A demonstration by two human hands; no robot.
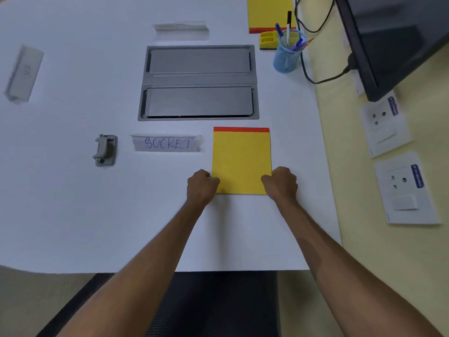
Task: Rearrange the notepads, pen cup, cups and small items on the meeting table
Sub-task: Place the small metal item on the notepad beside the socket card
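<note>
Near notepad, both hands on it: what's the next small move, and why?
Probably let go. The left hand and right hand pinch the lower corners of the near notepad; it lies flat, squared with the socket box, beside the SOCKET label.

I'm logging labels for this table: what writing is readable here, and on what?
"SOCKET": blue handwriting on the card holder beside the near notepad.
On the left card holder: a mark, too blurred to read.
On the blue stickers of the wall sockets: too blurred to read.
</note>
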